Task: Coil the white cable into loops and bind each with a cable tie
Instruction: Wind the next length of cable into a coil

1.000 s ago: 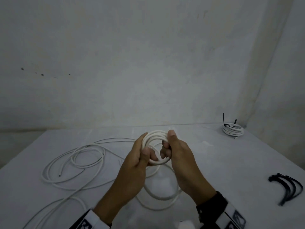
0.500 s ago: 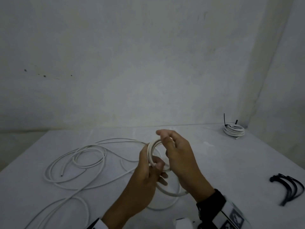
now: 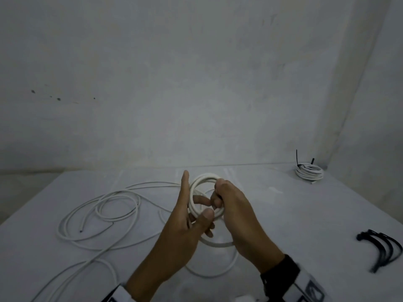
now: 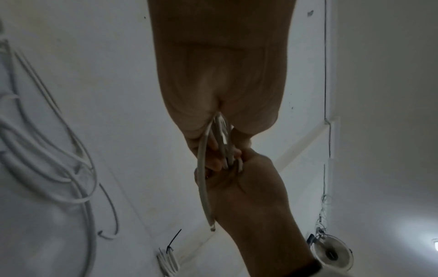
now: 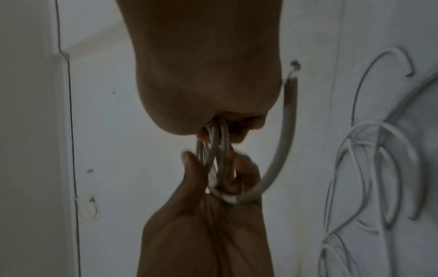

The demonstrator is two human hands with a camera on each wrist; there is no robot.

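Note:
I hold a small coil of white cable upright above the table's middle. My left hand pinches its lower left side between thumb and fingers, with the index finger pointing straight up. My right hand curls its fingers round the coil's right side. In the left wrist view the coil runs edge-on between both hands, and a free cable end sticks out. The right wrist view shows the same coil and that end. The rest of the cable lies in loose loops on the left.
A finished coil bound with a black tie sits at the table's back right corner. Several black cable ties lie near the right edge. The white table meets the walls behind and at the right.
My right hand came down from over the coil's top onto its right side and closed its fingers there. My left index finger straightened upward.

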